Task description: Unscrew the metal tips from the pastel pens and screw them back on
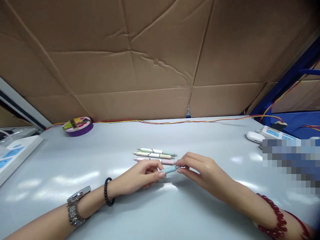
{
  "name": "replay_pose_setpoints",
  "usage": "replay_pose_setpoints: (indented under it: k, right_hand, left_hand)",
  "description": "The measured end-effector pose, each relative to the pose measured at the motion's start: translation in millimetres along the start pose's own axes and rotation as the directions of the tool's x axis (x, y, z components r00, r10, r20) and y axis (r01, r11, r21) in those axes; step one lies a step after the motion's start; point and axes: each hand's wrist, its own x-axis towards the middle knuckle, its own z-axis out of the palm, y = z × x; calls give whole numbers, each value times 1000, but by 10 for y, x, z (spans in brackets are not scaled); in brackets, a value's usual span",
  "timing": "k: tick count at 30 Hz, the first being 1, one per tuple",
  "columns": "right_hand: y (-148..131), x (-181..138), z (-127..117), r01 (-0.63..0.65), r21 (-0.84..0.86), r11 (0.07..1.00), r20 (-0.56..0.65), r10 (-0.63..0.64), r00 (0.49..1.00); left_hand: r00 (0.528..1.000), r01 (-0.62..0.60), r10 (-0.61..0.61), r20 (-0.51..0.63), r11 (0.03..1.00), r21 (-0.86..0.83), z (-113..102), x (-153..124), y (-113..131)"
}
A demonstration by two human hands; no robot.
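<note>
Between my two hands is a pen with a light blue grip (pixel 170 169), held just above the table. My left hand (pixel 143 175) is closed round its barrel, which the fingers mostly hide. At the other end, the thumb and fingertips of my right hand (pixel 200 168) pinch the pen's silvery tip. Just beyond my hands lie three more pens side by side: one with a green grip (pixel 153 151), one with a cream grip (pixel 156 155), and one with a pink grip (pixel 167 162). My left fingers partly cover the pink one.
A purple roll of tape (pixel 81 128) sits at the back left. White power strips stand at the left (pixel 18 153) and right (pixel 272 132), with a white rounded object (pixel 254 136) beside the right one. Red and yellow wires (pixel 160 122) run along the table's back edge, against cardboard (pixel 140 103).
</note>
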Motion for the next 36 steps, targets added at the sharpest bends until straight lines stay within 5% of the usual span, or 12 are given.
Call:
replay_pose_setpoints:
  k: [12,17,36]
  right_hand:
    - [-17,29,-89,-71,35,997,-131,75,989]
    - [-46,29,-105,-206,181,962,-41,217,975]
    - [-41,48,-94,-179,206,962,-1,183,983]
  left_hand:
    - [995,5,-9,-98,999,-48,28,-13,-46]
    - [996,3,-6,-94,999,-33,32,-17,-36]
    - [997,-1,2,-76,1000,4,46,-33,-18]
